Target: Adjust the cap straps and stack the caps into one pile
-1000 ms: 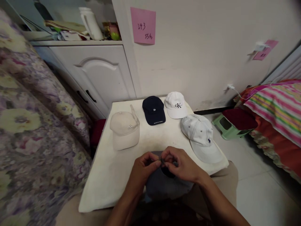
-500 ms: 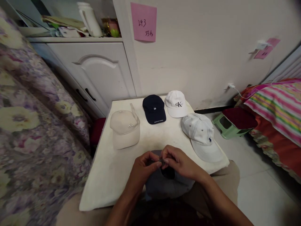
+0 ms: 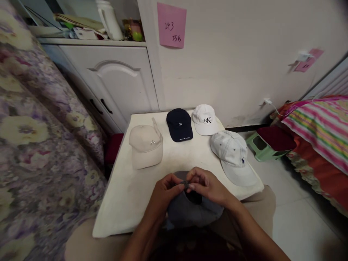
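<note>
A dark grey cap [image 3: 190, 214] lies at the table's near edge, its back opening facing up. My left hand [image 3: 165, 192] pinches the cap's strap from the left, and my right hand [image 3: 205, 185] pinches it from the right, fingertips almost touching. Beyond them, a beige cap [image 3: 146, 146] sits on the left of the table, with its strap sticking up. A navy cap [image 3: 179, 125] and a white cap [image 3: 205, 119] stand side by side at the back. At the right edge rests a pale grey-blue cap [image 3: 235, 157].
The cream-covered table [image 3: 122, 203] reaches the wall. A floral curtain [image 3: 40, 145] hangs at the left beside a white cabinet [image 3: 116, 79]. To the right are a green stool [image 3: 261, 146] with a dark red top and a bed with a striped cover [image 3: 320, 123].
The camera view has shifted slightly. Both hands remain at the cap's strap, with only small finger movement.
</note>
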Tool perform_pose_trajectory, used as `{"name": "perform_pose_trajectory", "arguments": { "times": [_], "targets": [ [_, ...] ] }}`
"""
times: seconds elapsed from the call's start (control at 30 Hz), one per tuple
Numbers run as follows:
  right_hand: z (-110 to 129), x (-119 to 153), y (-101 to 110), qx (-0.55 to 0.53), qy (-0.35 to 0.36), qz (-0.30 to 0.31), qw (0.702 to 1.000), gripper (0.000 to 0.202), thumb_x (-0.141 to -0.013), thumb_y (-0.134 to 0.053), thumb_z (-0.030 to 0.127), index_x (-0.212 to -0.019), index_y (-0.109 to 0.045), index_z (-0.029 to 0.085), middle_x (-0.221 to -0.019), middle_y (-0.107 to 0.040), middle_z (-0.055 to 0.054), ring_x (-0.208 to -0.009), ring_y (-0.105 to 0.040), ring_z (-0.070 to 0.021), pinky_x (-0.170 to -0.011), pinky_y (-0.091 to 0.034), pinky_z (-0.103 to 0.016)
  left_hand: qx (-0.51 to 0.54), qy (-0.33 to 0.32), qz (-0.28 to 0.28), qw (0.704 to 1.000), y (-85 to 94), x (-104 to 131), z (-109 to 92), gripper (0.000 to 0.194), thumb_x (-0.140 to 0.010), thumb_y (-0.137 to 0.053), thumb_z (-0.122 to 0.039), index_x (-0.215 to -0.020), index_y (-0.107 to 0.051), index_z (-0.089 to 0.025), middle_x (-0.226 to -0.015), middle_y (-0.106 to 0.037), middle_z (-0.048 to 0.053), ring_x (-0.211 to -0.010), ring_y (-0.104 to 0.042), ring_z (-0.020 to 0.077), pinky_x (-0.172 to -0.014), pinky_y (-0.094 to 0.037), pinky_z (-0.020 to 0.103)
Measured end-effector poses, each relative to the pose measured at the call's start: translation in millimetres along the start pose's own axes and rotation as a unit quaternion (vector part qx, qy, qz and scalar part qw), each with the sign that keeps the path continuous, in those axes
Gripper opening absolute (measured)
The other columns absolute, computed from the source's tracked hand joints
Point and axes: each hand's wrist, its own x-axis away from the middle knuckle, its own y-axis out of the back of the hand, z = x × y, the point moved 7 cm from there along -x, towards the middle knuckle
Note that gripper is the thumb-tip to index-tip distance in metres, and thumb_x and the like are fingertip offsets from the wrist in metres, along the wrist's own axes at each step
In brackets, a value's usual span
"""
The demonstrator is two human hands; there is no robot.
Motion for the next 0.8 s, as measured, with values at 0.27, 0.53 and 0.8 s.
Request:
{"name": "perform_pose_trajectory", "arguments": {
  "times": [0.27,0.53,0.8],
  "targets": [
    [21.3,12.4,-6.6,0.219,0.111,-0.071,0.967,0.018,-0.090,-0.054,0.012,-0.104,-0.063,0.021,-0.087,-0.071,-0.003,-0.082,-0.071,-0.0185,-0.075,-0.053,-0.031,0.053,0.007,-0.014,0.998,3.2,5.6,5.2,0.027,-0.064,-0.084,-0.028,-0.068,-0.060,-0.017,-0.070,-0.070,0.001,-0.061,-0.059,0.0134,-0.058,-0.040,0.023],
    [20.0,15.7,-9.6,0.423,0.212,-0.066,0.879,0.019,-0.095,-0.048,0.015,-0.104,-0.064,0.021,-0.095,-0.073,-0.009,-0.086,-0.069,-0.0219,-0.074,-0.053,-0.034,-0.066,-0.046,-0.028,0.996,0.0,6.6,-5.8,0.021,-0.070,-0.078,-0.029,-0.068,-0.061,-0.017,-0.069,-0.065,-0.001,-0.067,-0.055,0.0147,-0.063,-0.041,0.024],
    [5.5,4.6,1.6,0.258,0.115,-0.167,0.945,0.007,-0.080,-0.058,0.014,-0.080,-0.063,0.019,-0.063,-0.064,0.000,-0.054,-0.061,-0.0152,-0.052,-0.044,-0.025,-0.109,-0.073,-0.039,0.991,3.8,3.3,-0.2,0.018,-0.073,-0.075,-0.029,-0.071,-0.061,-0.018,-0.072,-0.064,-0.001,-0.072,-0.056,0.0169,-0.067,-0.042,0.026]
  ]
}}
